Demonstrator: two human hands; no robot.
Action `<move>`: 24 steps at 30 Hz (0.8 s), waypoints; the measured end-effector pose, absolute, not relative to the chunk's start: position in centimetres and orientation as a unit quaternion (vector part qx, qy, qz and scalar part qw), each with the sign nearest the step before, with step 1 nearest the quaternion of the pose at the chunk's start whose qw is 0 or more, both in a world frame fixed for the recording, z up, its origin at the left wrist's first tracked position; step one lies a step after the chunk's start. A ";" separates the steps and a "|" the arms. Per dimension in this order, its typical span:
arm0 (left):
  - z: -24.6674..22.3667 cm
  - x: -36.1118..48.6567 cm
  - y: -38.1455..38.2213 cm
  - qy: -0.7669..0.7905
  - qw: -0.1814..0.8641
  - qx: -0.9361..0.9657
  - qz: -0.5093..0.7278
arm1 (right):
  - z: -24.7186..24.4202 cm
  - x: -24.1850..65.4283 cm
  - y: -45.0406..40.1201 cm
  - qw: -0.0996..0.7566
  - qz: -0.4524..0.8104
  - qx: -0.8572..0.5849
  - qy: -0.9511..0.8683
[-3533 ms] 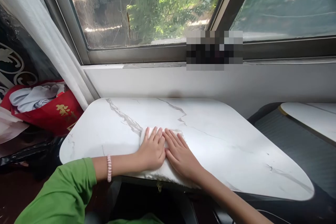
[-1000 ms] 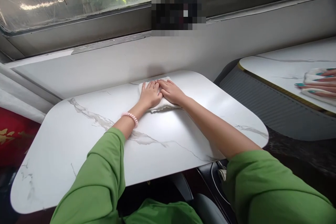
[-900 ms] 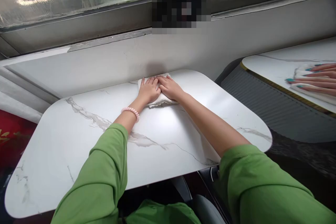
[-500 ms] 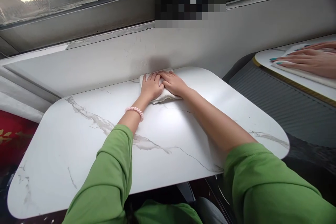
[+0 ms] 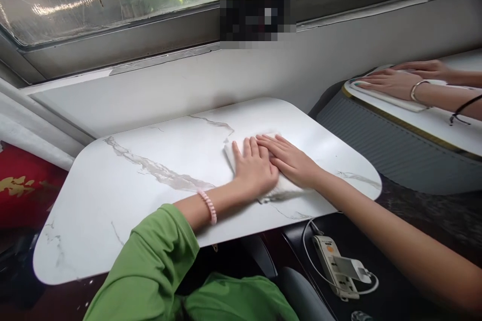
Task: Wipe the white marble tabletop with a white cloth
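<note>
A white cloth [image 5: 284,188] lies flat on the white marbled table [image 5: 150,220], right of its middle. My left hand [image 5: 255,168] rests palm down on the cloth, fingers spread, a pink coiled band round the wrist. Beside it on the right, my right hand [image 5: 291,158] also presses flat on the cloth with its fingers stretched out. The two hands touch, and they hide much of the cloth.
At the right, another person's hands [image 5: 399,83] lie on a white cloth on a second table [image 5: 448,120]. A power strip [image 5: 335,266] with a white cable sits below the near edge. A wall and window stand behind.
Both my hands and the cloth have moved from the table's far edge towards me and to the right. The other person's hands have moved left along their table. The power strip has come into view.
</note>
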State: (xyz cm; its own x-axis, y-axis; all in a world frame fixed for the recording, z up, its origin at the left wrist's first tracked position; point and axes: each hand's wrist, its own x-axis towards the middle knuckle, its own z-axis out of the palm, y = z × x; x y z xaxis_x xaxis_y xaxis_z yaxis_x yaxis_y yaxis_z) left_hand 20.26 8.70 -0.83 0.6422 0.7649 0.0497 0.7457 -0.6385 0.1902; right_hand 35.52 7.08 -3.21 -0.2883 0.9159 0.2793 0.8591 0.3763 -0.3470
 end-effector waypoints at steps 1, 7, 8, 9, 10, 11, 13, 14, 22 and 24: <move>-0.8 20.4 7.5 0.408 0.083 0.907 0.062 | -3.2 35.8 5.6 0.219 0.069 -0.557 -0.798; -0.8 21.0 4.2 0.358 0.097 0.926 0.070 | -3.2 36.9 1.2 0.218 0.069 -0.572 -0.788; -0.8 21.0 4.2 0.357 0.097 0.926 0.070 | -3.2 36.9 1.2 0.218 0.070 -0.573 -0.787; -0.8 21.1 4.3 0.357 0.097 0.926 0.069 | -3.2 36.9 1.2 0.220 0.070 -0.572 -0.787; -0.8 21.1 4.4 0.356 0.096 0.927 0.069 | -3.2 36.9 1.4 0.222 0.070 -0.570 -0.788; -0.9 21.1 4.6 0.354 0.094 0.928 0.069 | -3.2 37.0 1.7 0.224 0.070 -0.569 -0.788; -1.1 21.3 5.1 0.352 0.089 0.929 0.070 | -3.2 37.1 2.4 0.226 0.067 -0.566 -0.790; -1.2 21.5 5.5 0.352 0.086 0.929 0.072 | -3.2 37.3 2.8 0.227 0.066 -0.566 -0.790; -1.3 23.0 13.1 0.364 0.064 0.925 0.088 | -2.8 37.8 10.1 0.187 0.035 -0.597 -0.779; -1.2 23.3 15.9 0.375 0.057 0.920 0.095 | -2.7 38.0 13.2 0.174 0.028 -0.603 -0.778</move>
